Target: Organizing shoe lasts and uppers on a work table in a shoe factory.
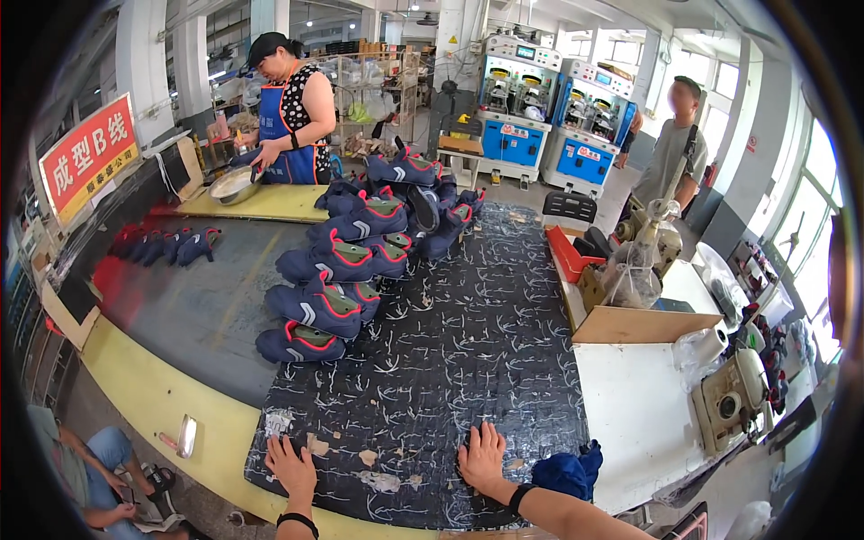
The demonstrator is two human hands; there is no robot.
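left hand (290,468) and right hand (481,457) flat, fingers spread, gripping nothing, pressing near edge of dark scored mat (468,360), likely to steady it. navy shoes (346,270) heaped at mat's far left, well apart. blue cloth (565,472) beside right hand.

Shoe factory: piled shoes (346,261), press machines (517,99).

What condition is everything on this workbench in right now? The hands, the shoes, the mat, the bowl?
Left hand: flat on the mat, holding nothing.
Right hand: flat on the mat, fingers spread, holding nothing.
Dark mat: laid flat, streaked with pale marks and scraps.
Navy shoes: piled in a loose row, some stacked.
Small shoes: lined up side by side.
Metal bowl: upright, a co-worker's hand in it.
Blue cloth: crumpled beside the right hand.
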